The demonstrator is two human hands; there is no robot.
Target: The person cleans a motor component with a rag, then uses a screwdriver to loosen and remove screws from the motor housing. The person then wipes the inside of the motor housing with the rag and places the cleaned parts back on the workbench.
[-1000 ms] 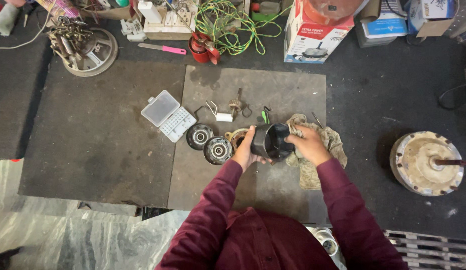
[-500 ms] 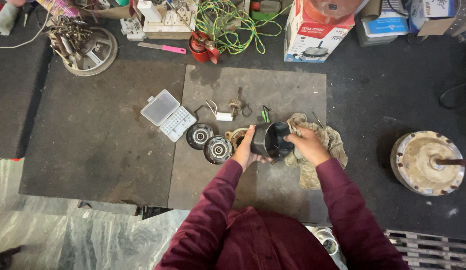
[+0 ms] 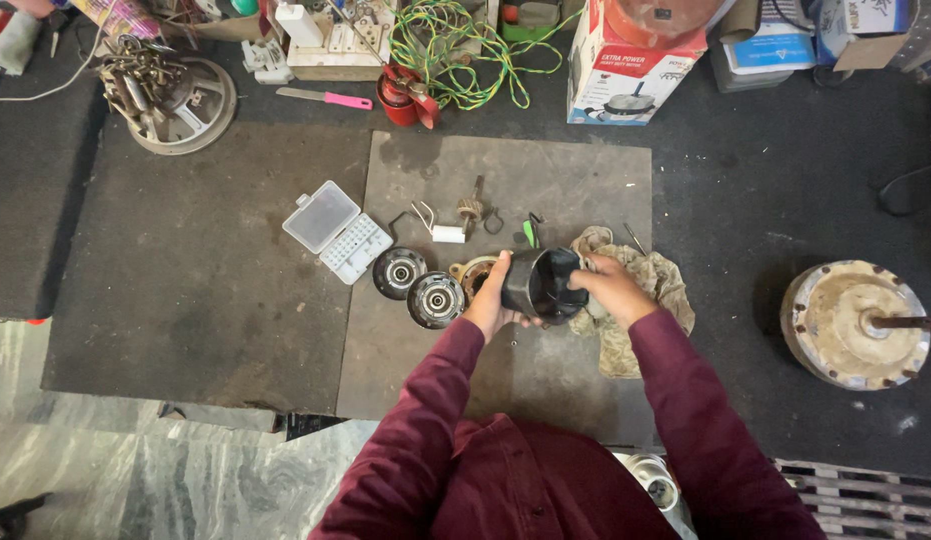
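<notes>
Head cam: black cup point(image 3: 538, 285) gripped btwn left hand point(image 3: 490, 300) & right hand point(image 3: 610, 288).

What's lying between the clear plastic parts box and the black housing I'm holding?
In the head view, two round black discs with metal centres lie side by side on the grey mat, between the clear parts box and the black housing.

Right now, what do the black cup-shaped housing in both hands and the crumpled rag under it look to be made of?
Black cup-shaped housing: likely moulded plastic or painted metal, smooth with a dull sheen; the look leaves it open. Crumpled beige rag: woven cloth, soft folds, stained. Left hand and right hand grip the housing.
</notes>
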